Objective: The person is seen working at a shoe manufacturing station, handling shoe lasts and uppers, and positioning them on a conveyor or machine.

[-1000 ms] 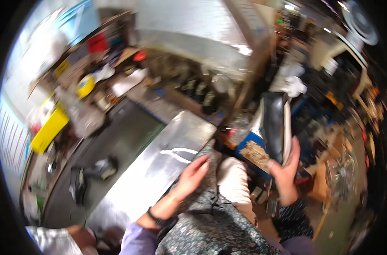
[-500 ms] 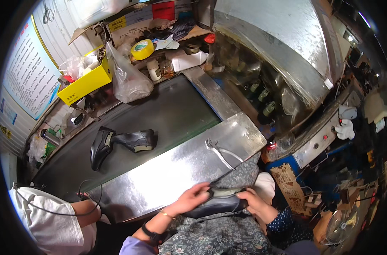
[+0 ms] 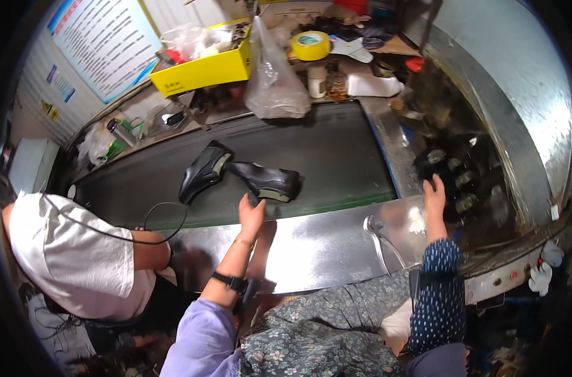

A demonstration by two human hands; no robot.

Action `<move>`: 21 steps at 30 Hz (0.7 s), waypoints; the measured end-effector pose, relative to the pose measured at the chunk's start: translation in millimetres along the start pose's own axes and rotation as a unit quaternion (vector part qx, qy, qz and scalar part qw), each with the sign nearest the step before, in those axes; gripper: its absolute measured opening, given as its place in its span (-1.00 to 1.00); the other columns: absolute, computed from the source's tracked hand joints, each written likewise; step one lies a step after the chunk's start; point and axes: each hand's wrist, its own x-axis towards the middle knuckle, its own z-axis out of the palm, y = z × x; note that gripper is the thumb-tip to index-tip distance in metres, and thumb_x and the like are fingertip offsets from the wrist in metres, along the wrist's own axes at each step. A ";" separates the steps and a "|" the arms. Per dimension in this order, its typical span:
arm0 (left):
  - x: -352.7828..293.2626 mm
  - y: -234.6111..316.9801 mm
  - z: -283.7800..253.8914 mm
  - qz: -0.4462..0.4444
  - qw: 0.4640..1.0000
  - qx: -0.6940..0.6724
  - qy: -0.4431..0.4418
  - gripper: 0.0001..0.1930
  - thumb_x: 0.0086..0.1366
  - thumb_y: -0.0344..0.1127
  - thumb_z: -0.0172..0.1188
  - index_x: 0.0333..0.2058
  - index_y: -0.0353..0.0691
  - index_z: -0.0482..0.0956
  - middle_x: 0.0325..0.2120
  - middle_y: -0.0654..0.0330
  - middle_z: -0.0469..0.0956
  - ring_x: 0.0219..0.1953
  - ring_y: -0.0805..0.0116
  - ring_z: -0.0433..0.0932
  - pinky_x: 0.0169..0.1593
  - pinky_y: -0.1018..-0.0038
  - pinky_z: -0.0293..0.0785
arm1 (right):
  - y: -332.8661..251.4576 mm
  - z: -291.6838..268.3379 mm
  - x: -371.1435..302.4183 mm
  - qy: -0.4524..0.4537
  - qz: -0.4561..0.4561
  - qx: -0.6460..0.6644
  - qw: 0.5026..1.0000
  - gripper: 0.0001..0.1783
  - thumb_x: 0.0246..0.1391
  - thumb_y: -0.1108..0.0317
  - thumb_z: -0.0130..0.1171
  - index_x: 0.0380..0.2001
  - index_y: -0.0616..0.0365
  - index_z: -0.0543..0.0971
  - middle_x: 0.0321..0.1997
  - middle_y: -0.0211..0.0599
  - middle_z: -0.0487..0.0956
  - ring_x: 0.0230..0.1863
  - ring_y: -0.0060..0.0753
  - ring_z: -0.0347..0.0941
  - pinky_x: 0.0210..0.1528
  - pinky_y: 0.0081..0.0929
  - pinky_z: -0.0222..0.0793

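Two black shoes with pale soles lie on the dark belt. The left shoe (image 3: 205, 172) is tilted on its side, and the right shoe (image 3: 270, 180) touches or nearly touches it. My left hand (image 3: 251, 217) is at the near edge of the right shoe, fingers closed on a dark part of it. Over the right end of the metal ledge (image 3: 311, 251) reaches my right hand (image 3: 434, 196). At its fingertips is a dark, blurred shoe (image 3: 431, 164), by the dark recess. Pincers (image 3: 380, 242) rest on the ledge between my arms.
A person in a white shirt (image 3: 78, 251) is at the left, by a thin black cable (image 3: 166, 239). Behind the belt stand a yellow box (image 3: 204, 72), a hanging plastic bag (image 3: 276, 88) and yellow tape (image 3: 310, 46). A metal hood (image 3: 524, 75) rises at the right.
The shoe both hands held over my lap is gone from there. My left hand has moved forward to the belt, my right hand forward and right to the recess. The view has shifted.
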 end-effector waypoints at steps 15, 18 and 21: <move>37.8 85.4 3.5 0.063 0.966 0.156 -0.197 -0.23 -0.10 -0.19 0.36 0.10 -0.43 0.35 -0.13 -0.15 0.58 -0.05 -0.24 0.53 0.11 0.11 0.43 | -47.4 -142.6 -376.3 -0.019 0.289 0.064 0.955 -0.78 0.15 0.48 0.11 -0.17 0.38 0.58 -0.24 -0.18 0.62 -0.29 -0.42 0.58 -0.22 -0.55 0.52; 22.9 91.7 2.3 -0.023 0.950 0.008 -0.310 -0.31 -0.04 -0.21 0.29 0.09 -0.41 0.38 -0.22 -0.08 0.63 -0.16 -0.05 0.61 -0.06 0.18 0.54 | -57.3 -143.9 -368.9 0.007 0.241 0.105 0.965 -0.80 0.17 0.53 0.09 -0.18 0.42 0.59 -0.28 -0.18 0.62 -0.29 -0.45 0.57 -0.20 -0.58 0.50; -26.5 86.9 -13.3 -0.202 0.760 -0.352 -0.508 -0.34 0.04 -0.19 0.23 0.15 -0.32 0.37 -0.18 -0.06 0.60 -0.15 0.13 0.62 -0.12 0.28 0.58 | -55.3 -145.5 -341.2 -0.033 0.138 0.083 0.986 -0.81 0.16 0.56 0.10 -0.19 0.42 0.60 -0.19 -0.20 0.62 -0.22 -0.45 0.56 -0.13 -0.56 0.48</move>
